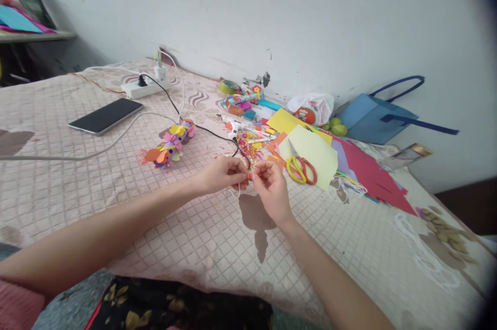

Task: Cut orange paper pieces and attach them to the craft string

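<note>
Both hands meet in the middle: the left hand (223, 174) and right hand (272, 187) pinch shut on a tiny orange paper piece (249, 176). It looks light, thin and easy to tear, so hold its edges softly. At 1 o'clock lie the scissors (301, 168), and at 11 o'clock the phone (106, 115).

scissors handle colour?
One handle of the scissors is yellow, the other red; head view, lying on pale yellow-green paper.
</note>
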Tool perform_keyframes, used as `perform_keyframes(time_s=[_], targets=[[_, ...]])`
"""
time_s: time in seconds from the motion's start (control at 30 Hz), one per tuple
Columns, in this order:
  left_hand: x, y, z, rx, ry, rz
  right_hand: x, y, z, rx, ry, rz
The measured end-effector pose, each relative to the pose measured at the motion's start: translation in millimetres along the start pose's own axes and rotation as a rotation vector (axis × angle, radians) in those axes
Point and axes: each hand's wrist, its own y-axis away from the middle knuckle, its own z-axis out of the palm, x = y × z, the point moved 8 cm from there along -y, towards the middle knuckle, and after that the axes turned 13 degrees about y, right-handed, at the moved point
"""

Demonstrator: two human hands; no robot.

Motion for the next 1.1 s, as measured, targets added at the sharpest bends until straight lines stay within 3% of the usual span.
perform_keyframes(time_s=[0.23, 0.73, 0.83, 0.93, 1.1], targets=[[-4, 0, 0.8, 0.016, 0.032, -0.024, -1, 1, 1, 0.003, -0.016, 0.004], [2, 1, 2.8, 0.033, -0.059, 0.073, 7, 0, 1, 0.006, -0.140, 0.101], [13, 4, 2.7, 0.070, -0.204, 0.139, 6, 1, 2, -0.019, -0.197, 0.100], [30, 10, 5.3, 0.113, -0.513, 0.289, 3, 1, 3, -0.042, -0.255, 0.094], [44, 20, 19.1, 0.041, -0.843, 0.564, 11, -1, 5, -0.061, -0.425, 0.241]])
